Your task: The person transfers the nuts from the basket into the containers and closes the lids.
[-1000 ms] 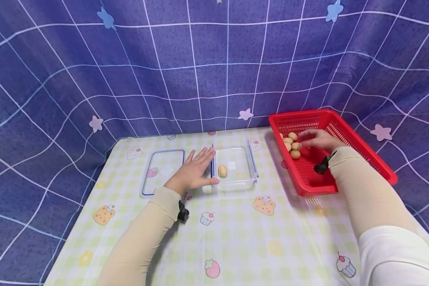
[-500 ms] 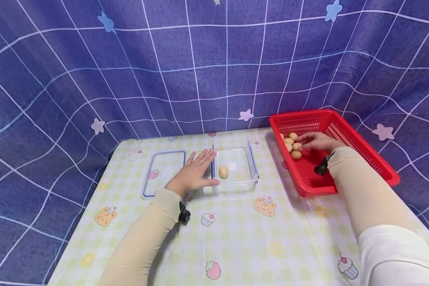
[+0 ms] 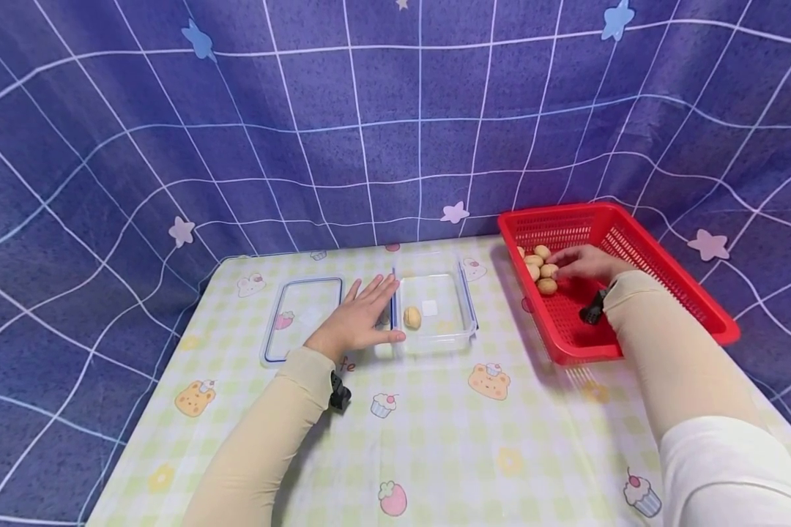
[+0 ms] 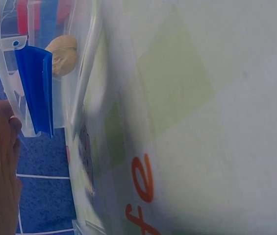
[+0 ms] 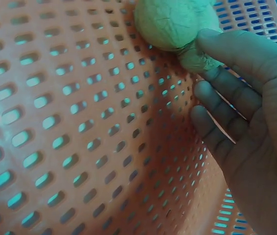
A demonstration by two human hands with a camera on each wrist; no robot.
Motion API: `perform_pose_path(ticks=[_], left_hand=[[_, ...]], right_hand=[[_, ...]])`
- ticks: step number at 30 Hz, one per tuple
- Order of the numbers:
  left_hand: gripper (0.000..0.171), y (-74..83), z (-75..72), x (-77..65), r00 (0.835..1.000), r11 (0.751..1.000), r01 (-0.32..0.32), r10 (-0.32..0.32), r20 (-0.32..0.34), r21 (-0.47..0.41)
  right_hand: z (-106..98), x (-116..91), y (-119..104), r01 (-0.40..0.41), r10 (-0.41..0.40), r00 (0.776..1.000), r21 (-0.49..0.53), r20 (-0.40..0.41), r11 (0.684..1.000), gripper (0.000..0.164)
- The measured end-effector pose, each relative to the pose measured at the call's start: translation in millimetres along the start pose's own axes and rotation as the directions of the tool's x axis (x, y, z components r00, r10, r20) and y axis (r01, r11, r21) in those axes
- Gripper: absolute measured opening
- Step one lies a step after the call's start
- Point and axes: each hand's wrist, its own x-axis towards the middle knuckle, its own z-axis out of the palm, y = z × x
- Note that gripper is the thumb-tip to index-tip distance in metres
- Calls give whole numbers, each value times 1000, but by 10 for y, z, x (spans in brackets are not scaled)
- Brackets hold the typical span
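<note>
My left hand (image 3: 356, 322) lies with fingers spread along the left side of a clear plastic food container (image 3: 435, 339), touching its rim. One walnut (image 3: 411, 317) sits inside that container; the left wrist view shows it behind a blue-sealed locking flap (image 4: 35, 90). On the right, my right hand (image 3: 587, 262) reaches into a red plastic basket (image 3: 672, 287). Its thumb and forefinger pinch a walnut (image 5: 194, 56) at the edge of a cluster of several walnuts (image 3: 548, 286) by the basket's left wall. The other fingers are loosely bent.
A clear lid (image 3: 296, 322) with a blue seal lies flat left of the container. A printed checked cloth (image 3: 448, 454) covers the table. Behind hangs a dark blue curtain (image 3: 382, 161) with a white grid. The basket's tall perforated walls surround the right hand.
The right hand's fingers have shifted only slightly at the walnuts. The left hand keeps its place at the container, and the head view has tilted a little.
</note>
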Motion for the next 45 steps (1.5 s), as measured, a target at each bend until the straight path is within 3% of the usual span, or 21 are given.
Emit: perform_pose_path(ticks=[8,17,45], left_hand=[[124,0,-14,3,1000,1000,-3,3,2,-1],[119,14,-21,5,1000,1000,0,0,4,-6],[116,23,-44,9,1000,1000,8,-8,30,-7]], right_hand=[[-58,-30,-98,-4,3,1000,-36,-29,999,48],[-150,-70,-158,11,-23,992,-93,-122,996,44],[-217,-99,-473,16,-26,989,-66,-145,998,45]])
